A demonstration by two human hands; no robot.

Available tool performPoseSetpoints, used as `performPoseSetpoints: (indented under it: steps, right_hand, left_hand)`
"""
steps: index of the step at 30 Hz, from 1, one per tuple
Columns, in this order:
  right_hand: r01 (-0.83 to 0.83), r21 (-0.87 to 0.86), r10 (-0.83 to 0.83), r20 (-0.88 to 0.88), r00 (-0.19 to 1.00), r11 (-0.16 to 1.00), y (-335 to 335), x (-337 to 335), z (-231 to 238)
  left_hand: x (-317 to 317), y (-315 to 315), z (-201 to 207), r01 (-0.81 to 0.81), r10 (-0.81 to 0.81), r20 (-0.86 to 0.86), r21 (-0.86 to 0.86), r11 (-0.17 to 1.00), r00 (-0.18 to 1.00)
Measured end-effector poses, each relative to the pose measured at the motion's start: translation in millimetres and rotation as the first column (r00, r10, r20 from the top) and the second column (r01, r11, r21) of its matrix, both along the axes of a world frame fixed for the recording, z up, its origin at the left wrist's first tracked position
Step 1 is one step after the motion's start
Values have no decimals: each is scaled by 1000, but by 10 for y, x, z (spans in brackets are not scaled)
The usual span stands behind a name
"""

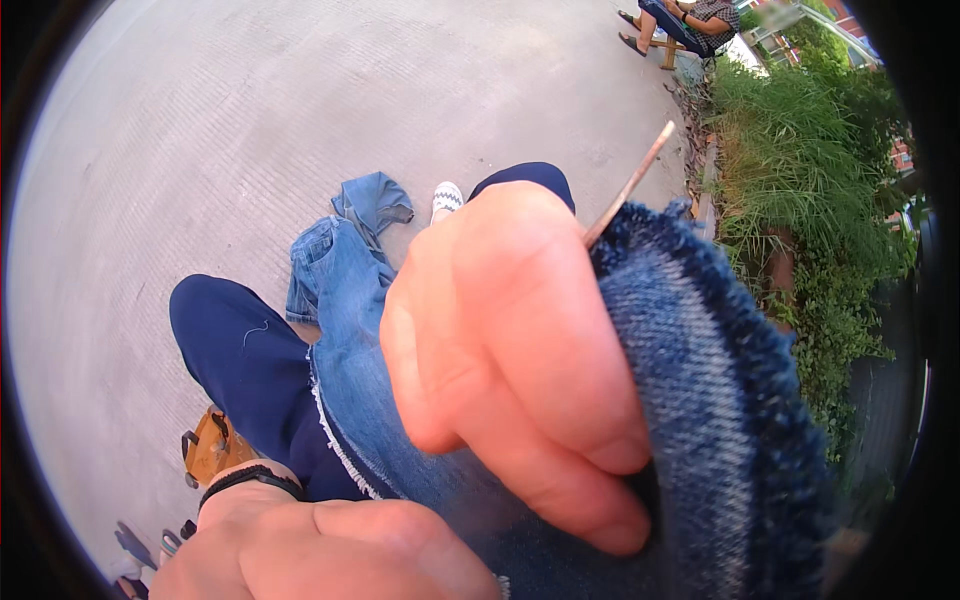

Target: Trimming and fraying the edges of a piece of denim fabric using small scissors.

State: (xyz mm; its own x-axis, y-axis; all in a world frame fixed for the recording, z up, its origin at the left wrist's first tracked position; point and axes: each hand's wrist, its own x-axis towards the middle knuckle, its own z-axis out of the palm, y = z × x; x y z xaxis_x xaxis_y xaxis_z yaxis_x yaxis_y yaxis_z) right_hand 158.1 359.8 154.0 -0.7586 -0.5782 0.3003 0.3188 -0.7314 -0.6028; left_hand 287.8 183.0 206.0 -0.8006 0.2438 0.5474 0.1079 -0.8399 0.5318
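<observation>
Blue denim jeans (350, 290) lie across my lap, with one part hanging over toward the ground. At the right, a dark blue frayed denim edge (700, 400) rises close to the camera. My right hand (510, 350) is closed beside this edge, its fingers curled against the cloth. A thin pale stick-like tool (632, 185) slants up from between that hand and the denim; its lower end is hidden. My left hand (330, 550), below a black wristband (250, 478), has bent fingers low over the denim. The bottom of the view cuts off its fingertips.
My knees in navy trousers (235, 340) frame the jeans; a patterned shoe (446, 198) shows beyond. A tan bag-like object (215, 445) stands on the grey ground (240, 120) at left. Green plants (800, 150) line the right, and a seated person (690, 22) is farther off.
</observation>
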Motion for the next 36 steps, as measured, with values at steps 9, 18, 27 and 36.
performPoseSetpoints:
  steps: [9, 18, 27, 36]
  right_hand:
    - [6, 133, -19, 94, 995, 991, -16, -316, -9]
    - [3, 449, -34, 62, 998, 893, -191, -646, -495]
    - [50, 455, -72, 30, 997, 889, -145, -762, -506]
    - [73, 373, -119, 102, 988, 925, -154, -698, -446]
  left_hand:
    - [-684, -90, -217, -288, 336, 251, -211, 934, 908]
    - [-851, -317, -751, -540, 669, 443, -395, 743, 596]
    - [-866, -428, -786, -538, 570, 528, -233, 810, 630]
    - [-904, -378, -787, -565, 651, 431, -325, 758, 626]
